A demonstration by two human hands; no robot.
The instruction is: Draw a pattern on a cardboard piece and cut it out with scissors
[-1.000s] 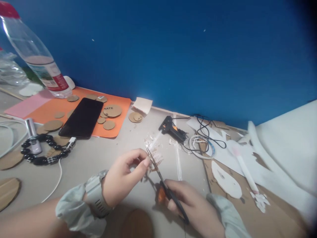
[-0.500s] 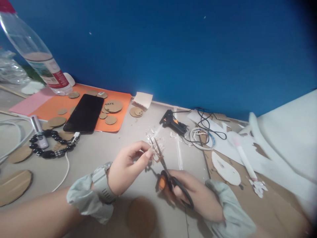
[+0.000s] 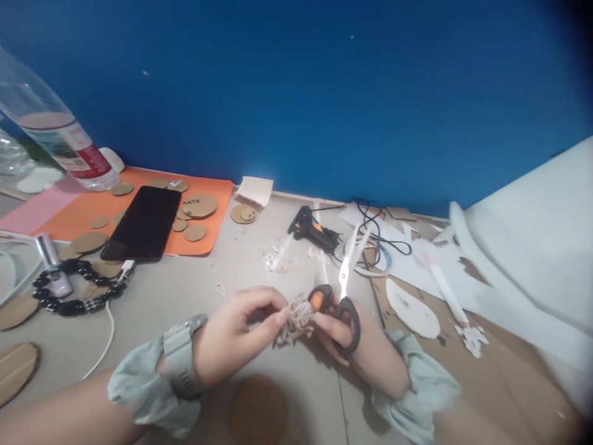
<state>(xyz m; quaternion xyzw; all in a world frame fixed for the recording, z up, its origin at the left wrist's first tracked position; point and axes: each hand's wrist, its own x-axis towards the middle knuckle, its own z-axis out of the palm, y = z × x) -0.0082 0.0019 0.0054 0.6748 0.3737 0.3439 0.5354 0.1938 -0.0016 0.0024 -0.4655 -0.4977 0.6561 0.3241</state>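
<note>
Between the thumb and fingers of my left hand [image 3: 245, 327] is a small pale brown and white openwork piece [image 3: 300, 314], curled like cut paper or card; its exact kind is unclear. My right hand [image 3: 359, 337] is closed on a pair of scissors [image 3: 343, 278] with black and orange handles. The blades point up and away from the piece, slightly parted. The right thumb and fingertips also reach the piece's right edge. Small white scraps [image 3: 271, 256] lie on the table beyond both hands, beside a black glue gun [image 3: 315, 230].
Black cable [image 3: 398, 247] coils behind the scissors. At left are a phone [image 3: 143, 222], cardboard discs on orange paper [image 3: 210, 232], a bead bracelet [image 3: 78, 303] and a tilted bottle [image 3: 69, 139]. White cut shapes [image 3: 412, 308] lie on cardboard at right. A cardboard disc [image 3: 258, 411] sits below my hands.
The scissors have swung off the piece, and their blades now point away to the upper right. My right fingers have come to the piece. The view has shifted slightly to the right.
</note>
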